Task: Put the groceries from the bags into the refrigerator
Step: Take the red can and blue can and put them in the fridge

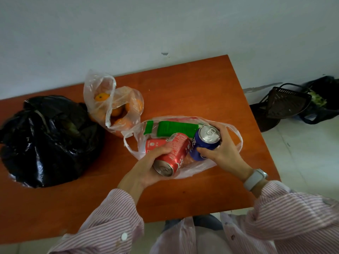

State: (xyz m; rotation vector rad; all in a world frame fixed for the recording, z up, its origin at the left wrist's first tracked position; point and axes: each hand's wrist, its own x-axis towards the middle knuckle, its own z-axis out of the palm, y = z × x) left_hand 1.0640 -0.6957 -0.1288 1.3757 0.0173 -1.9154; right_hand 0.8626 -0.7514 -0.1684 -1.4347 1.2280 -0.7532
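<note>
- My left hand (146, 171) holds a red can (173, 154) tight, in the middle of the frame.
- My right hand (222, 153) holds a blue can (205, 142), just over the clear bag (236, 134).

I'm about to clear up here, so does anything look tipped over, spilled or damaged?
Yes: on the floor right of the table, a dark basket lies tipped on its side beside an open black bag of scraps. On the table nothing has spilled; the left hand holds a red can, the right hand a blue can.
</note>
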